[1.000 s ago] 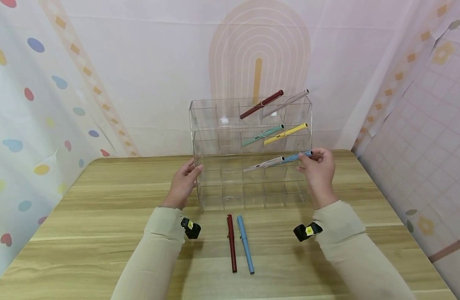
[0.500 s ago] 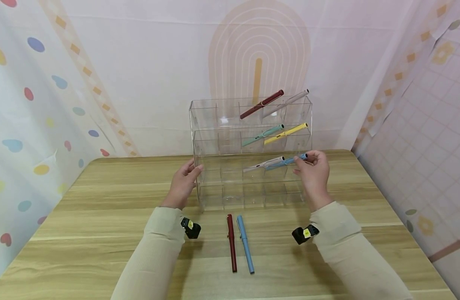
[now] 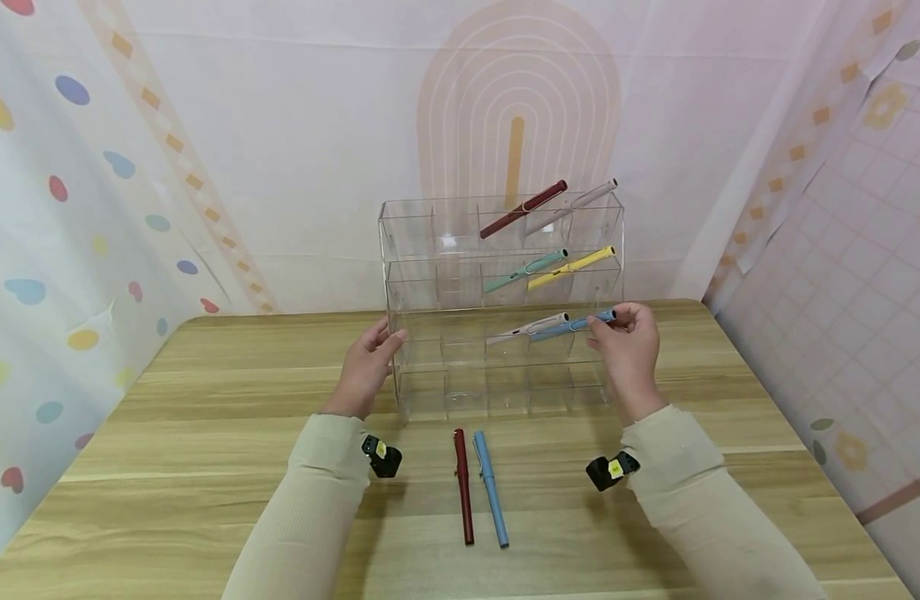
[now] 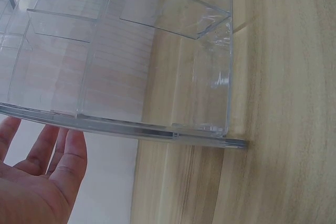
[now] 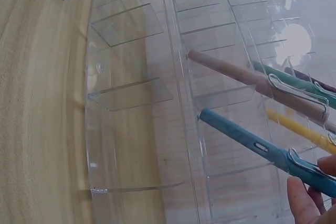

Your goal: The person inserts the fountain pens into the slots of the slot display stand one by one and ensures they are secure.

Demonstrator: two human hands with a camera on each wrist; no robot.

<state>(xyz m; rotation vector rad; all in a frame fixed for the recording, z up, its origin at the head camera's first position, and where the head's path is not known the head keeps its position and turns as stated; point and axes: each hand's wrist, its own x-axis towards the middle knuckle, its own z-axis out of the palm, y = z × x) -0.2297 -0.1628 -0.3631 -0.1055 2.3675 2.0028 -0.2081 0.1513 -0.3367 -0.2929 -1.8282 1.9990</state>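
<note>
Clear plastic forms the rack (image 3: pixel 463 312), which stands on the worktop (image 3: pixel 227 375). Towards the rack's right, in its third tier from the top, the blue pen (image 5: pixel 257 144) leans with its tail low and its cap end high. The right hand (image 3: pixel 632 350) has its grip clamped on that cap end, thumb and fingertips pinching. At the rack's left side, the left hand (image 3: pixel 370 358) sets nearly straight fingers against the panel; whether its thumb hooks the edge I cannot tell.

The blue pen's tail looks close to the rack's front lip, though contact is unclear; badly seated, it would probably slide or twist once released. The grey pen (image 3: pixel 535 326) leans just beside it in the same rack tier, so a sideways swing could knock it askew. Lifting the knuckles might nudge the yellow pen (image 3: pixel 571 267) one rack tier above. A hard push could shift the rack if the left hand slackens. Low sleeves might brush the loose red pen (image 3: pixel 463 487) and loose blue pen (image 3: pixel 492 492) before the rack.
</note>
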